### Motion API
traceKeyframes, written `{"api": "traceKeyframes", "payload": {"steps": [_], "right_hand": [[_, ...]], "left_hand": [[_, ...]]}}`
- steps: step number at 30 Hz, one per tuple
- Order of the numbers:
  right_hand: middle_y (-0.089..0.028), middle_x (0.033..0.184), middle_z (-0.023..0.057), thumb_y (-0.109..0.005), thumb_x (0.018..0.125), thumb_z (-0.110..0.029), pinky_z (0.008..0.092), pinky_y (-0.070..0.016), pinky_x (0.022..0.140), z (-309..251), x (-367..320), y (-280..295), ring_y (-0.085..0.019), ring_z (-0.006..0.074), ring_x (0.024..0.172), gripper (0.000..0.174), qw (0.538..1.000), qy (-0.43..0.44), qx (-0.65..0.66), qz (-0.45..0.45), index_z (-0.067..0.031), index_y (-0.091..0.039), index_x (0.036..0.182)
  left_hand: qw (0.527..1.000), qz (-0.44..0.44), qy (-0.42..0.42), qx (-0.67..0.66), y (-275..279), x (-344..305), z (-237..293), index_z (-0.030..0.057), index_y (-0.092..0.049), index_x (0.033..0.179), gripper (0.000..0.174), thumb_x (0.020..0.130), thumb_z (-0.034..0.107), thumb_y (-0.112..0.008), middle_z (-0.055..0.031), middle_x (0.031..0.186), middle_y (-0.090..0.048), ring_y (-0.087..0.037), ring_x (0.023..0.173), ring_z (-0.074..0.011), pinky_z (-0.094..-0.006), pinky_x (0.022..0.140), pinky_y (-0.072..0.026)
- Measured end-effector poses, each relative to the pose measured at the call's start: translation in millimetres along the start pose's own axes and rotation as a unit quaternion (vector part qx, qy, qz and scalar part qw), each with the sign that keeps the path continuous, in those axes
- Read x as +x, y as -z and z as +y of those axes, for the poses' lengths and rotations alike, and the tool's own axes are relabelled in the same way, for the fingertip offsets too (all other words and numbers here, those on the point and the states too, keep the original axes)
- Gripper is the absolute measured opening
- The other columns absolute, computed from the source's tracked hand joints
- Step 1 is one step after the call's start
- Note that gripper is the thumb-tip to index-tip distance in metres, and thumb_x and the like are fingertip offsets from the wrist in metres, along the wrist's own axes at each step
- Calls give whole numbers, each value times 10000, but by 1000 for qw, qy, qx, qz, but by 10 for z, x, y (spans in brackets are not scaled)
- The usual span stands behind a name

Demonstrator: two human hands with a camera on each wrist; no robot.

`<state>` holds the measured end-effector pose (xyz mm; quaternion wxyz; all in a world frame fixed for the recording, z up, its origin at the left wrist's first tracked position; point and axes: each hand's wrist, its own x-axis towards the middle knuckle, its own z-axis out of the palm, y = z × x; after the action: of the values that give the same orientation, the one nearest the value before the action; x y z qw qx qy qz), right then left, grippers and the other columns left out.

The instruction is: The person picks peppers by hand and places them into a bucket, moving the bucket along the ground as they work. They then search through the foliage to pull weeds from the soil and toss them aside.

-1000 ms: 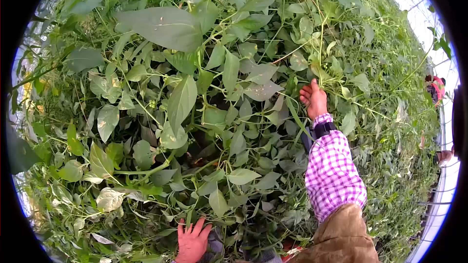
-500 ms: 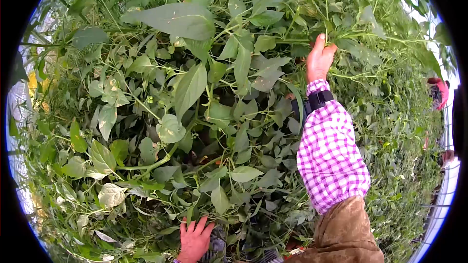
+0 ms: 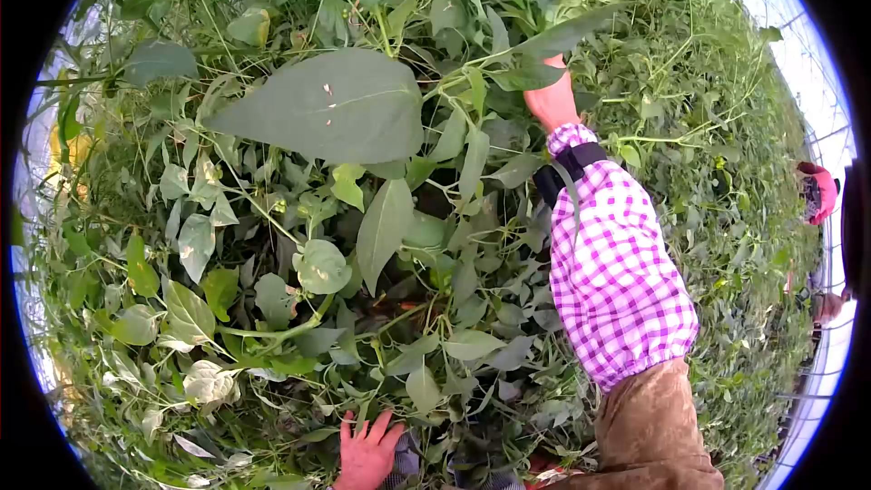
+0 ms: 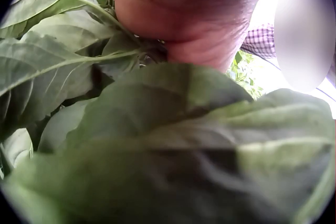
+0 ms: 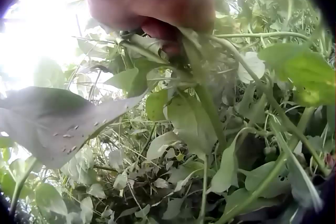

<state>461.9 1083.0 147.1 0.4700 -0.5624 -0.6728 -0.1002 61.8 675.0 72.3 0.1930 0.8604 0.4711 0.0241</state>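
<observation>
In the head view the right hand (image 3: 552, 100) reaches into the upper foliage, its fingertips partly behind a leaf (image 3: 528, 76). The right wrist view shows that hand (image 5: 157, 3) with fingers curled round a green stem (image 5: 197, 61), leaves hanging below it. Low in the head view, the left hand (image 3: 366, 459) rests with spread fingers against the plants' lower leaves. In the left wrist view its palm side (image 4: 184, 19) is near broad leaves (image 4: 157, 92); its fingertips are out of sight there.
A large dark leaf (image 3: 336, 107) stands close to the camera. Dense plants fill the surroundings, with a thick branching stem (image 3: 295, 328) at lower left. Something pink (image 3: 824, 195) is at the far right, beside a pale netted wall (image 3: 821, 109).
The right hand has moved up and then leftward among the stems, and the branches near it have shifted. The big leaf looks larger and lower. The left hand has hardly moved.
</observation>
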Motion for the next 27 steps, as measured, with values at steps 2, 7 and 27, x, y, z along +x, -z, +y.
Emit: {"api": "traceKeyframes", "payload": {"steps": [2,7,27], "right_hand": [[-588,776,347,-508,838,-116,530,-482,685,68,-235,-225,-594,493,754,240,982,28,-108,-152,61,-404,963],[-636,1040,253,-505,833,-116,465,-490,847,-275,-735,-165,-619,401,979,304,852,-322,-144,-387,46,-494,1091],[-622,878,130,-583,890,-172,286,-494,455,562,-1508,1321,-639,173,730,279,791,-576,203,-46,84,-571,999]], "left_hand": [[1000,-1,-5,-5,-8,-15,9,164,-642,1058,360,700,128,-662,-51,1246,-499,-446,1125,-300,-517,957,-349],[999,-35,8,13,93,117,261,150,-636,1064,375,692,117,-663,-70,1249,-496,-426,1185,-318,-534,986,-326],[983,-133,129,19,350,177,233,91,-609,1095,399,700,104,-662,-123,1346,-430,-297,1325,-362,-523,1062,-262]]}}
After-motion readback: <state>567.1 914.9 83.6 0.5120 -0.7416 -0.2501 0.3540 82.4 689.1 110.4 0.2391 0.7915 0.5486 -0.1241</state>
